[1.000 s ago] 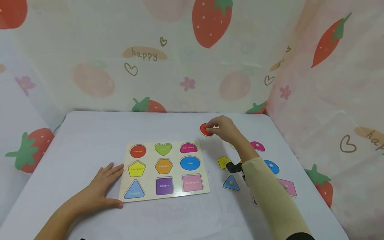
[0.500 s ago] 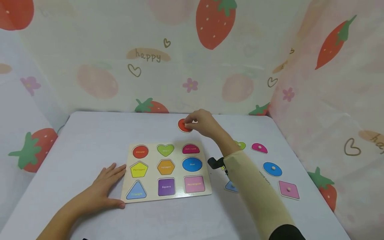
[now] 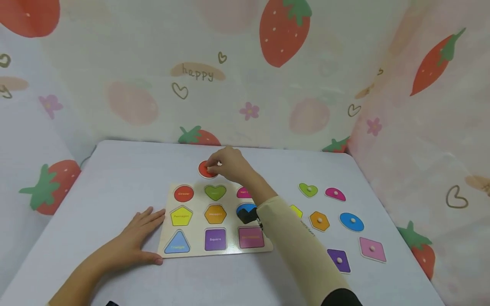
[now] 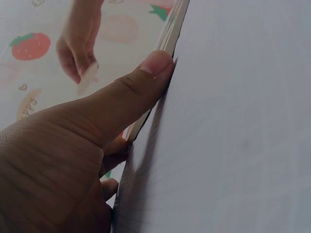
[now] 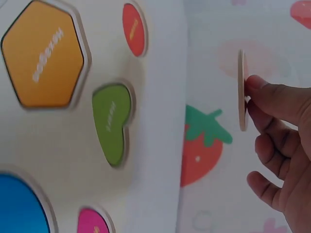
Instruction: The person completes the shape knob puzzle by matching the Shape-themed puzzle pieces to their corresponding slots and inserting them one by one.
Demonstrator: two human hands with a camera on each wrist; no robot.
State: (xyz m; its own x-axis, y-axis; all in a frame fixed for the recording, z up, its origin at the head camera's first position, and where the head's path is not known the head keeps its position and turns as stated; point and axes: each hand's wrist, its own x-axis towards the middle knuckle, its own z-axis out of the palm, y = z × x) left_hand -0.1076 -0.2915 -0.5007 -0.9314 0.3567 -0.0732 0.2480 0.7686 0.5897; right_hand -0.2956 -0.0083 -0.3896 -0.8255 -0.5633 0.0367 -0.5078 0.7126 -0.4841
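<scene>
My right hand (image 3: 232,166) pinches a red round puzzle piece (image 3: 203,169) by its knob, held up beyond the top edge of the shape board (image 3: 197,238). In the right wrist view that piece (image 5: 241,92) is seen edge-on between thumb and fingertips, apart from the board. The board bears printed shapes in rows, a red circle (image 3: 184,194) at its top left. My left hand (image 3: 134,238) rests with spread fingers along the board's left edge. In the left wrist view the thumb (image 4: 131,92) touches the board's side. My right sleeve hides part of the board's right side.
Right of the board lie several knobbed pieces: a green heart (image 3: 308,190), pink half round (image 3: 335,194), orange hexagon (image 3: 319,221), blue oval (image 3: 351,222), purple square (image 3: 339,260) and pink rectangle (image 3: 372,249). The sleeve partly covers a yellow piece (image 3: 296,210). A patterned cloth wall stands behind the table.
My right hand has carried the red round piece leftward, from the board's upper right to above its top-left part. The left hand stays at the board's edge. The head view has shifted slightly.
</scene>
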